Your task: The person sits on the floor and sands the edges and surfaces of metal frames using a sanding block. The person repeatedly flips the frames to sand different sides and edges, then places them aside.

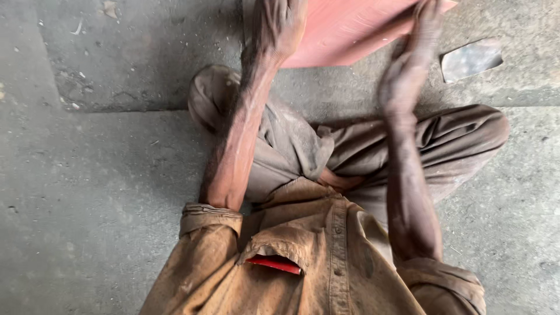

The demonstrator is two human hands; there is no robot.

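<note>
I sit cross-legged on a concrete floor in dusty brown clothes. A flat reddish sheet (350,29) lies in front of my knees at the top of the head view. My left hand (280,26) rests on the sheet's left part, fingers curled over it. My right hand (411,64) stands edge-on against the sheet's right side, fingers straight and pointing away from me. Both forearms are bare and grimy, the sleeves rolled to the elbows.
A small flat grey metal piece (471,59) lies on the floor right of the sheet. A red object (274,263) pokes out of my shirt pocket. My folded legs (373,146) fill the space under my arms. A floor step edge (116,108) runs at left.
</note>
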